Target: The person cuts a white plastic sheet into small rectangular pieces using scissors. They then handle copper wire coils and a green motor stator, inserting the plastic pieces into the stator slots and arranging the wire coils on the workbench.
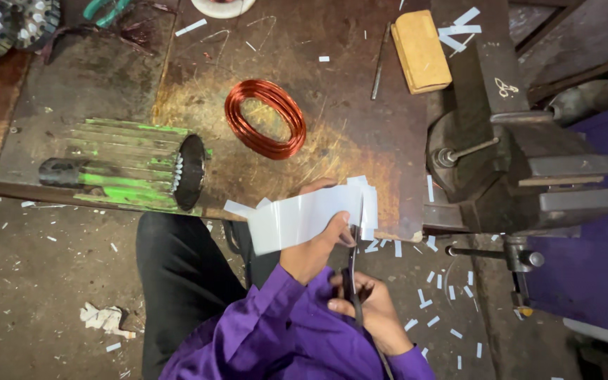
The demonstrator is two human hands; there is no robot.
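Note:
My left hand [316,246] holds a white sheet of insulating paper [297,219] out flat in front of me, above my lap. My right hand [371,306] grips a pair of scissors [353,264] whose dark blades point up into the sheet's right edge. Several narrow white strips [368,204] stand at that right edge, just past the blades. Both arms wear purple sleeves.
A rusty metal bench [332,134] carries a copper wire coil [264,117], a green motor stator [131,164], a tan block [421,49] and a thin rod [379,63]. A heavy bench vise [522,169] stands on the right. White paper offcuts [438,295] litter the floor.

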